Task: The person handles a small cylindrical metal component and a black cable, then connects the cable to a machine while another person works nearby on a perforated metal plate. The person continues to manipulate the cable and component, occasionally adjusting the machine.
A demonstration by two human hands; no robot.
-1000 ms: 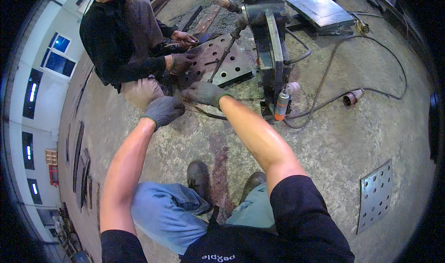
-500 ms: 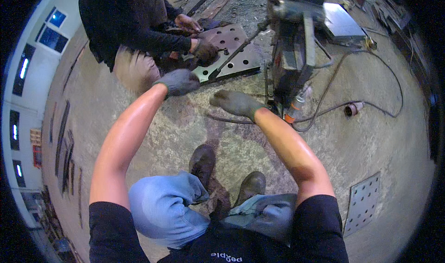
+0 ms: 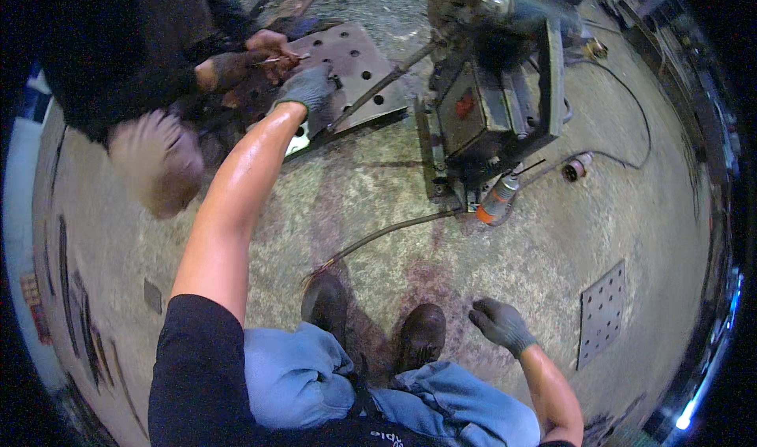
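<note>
Left hand [image 3: 306, 90]: gloved, over the perforated plate [image 3: 351, 67]; cannot tell whether its fingers grip.
Right hand [image 3: 502, 325]: gloved, loosely open over the floor [image 3: 505, 262], near right.
Plate's place: far left, beside the dark machine [image 3: 485, 132], a co-worker's hands [image 3: 272, 54] at its left side.

Stained concrete floor [image 3: 512, 258] bears drilled plate [image 3: 352, 88] ahead, perforated plate [image 3: 602, 318] right, cable [image 3: 394, 227], plug [image 3: 576, 169].

Metal workshop: perforated plate [image 3: 351, 91], dark machine [image 3: 475, 114]
</note>
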